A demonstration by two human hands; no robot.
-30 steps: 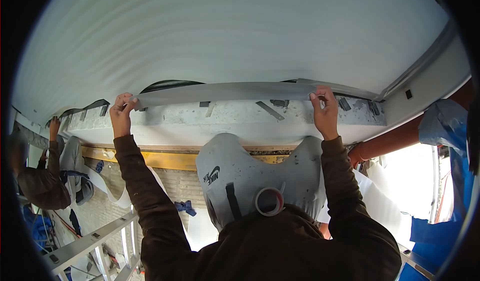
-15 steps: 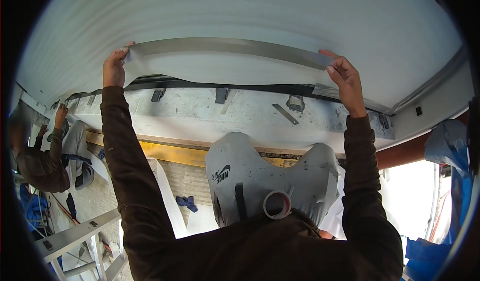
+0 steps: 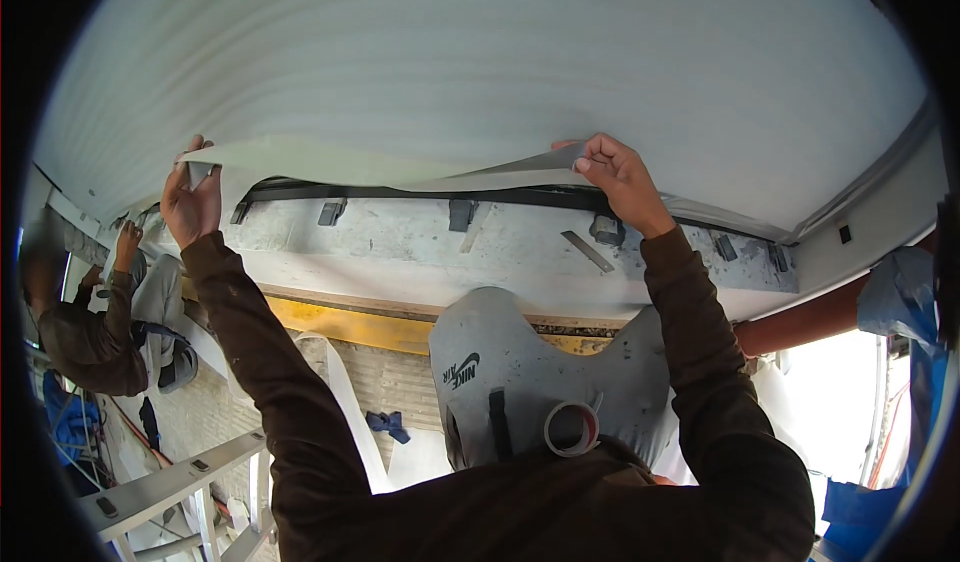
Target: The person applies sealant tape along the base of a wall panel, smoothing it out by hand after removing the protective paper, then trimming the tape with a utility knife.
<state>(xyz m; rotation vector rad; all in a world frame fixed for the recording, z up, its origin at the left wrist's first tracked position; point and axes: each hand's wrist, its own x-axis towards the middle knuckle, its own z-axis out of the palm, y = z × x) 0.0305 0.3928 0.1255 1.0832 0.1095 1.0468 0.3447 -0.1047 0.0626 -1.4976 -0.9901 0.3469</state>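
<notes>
A long, thin, pale strip [image 3: 330, 167] stretches between my hands, sagging and twisted near its middle, in front of a large pale curved panel [image 3: 480, 62]. My left hand [image 3: 195, 202] pinches its left end, thumb and fingers pointing up. At the other end, my right hand [image 3: 615, 177] has the strip between thumb and fingers. Below it runs a white ledge [image 3: 390, 237] with dark brackets [image 3: 461, 215] and a flat metal piece [image 3: 587, 251] lying on it. A roll of tape [image 3: 572, 429] rests at my lap.
A person [image 3: 95, 337] works at the far left. An aluminium ladder [image 3: 170, 487] stands at lower left. Yellow beam [image 3: 370, 327] runs under the ledge. Dark blue cloth [image 3: 387, 425] lies on the floor; blue plastic sheeting [image 3: 900, 297] hangs at right.
Both hands have come lower and moved left. The strip was fairly taut in an upward arc; now it sags and twists. The view has shifted slightly.
</notes>
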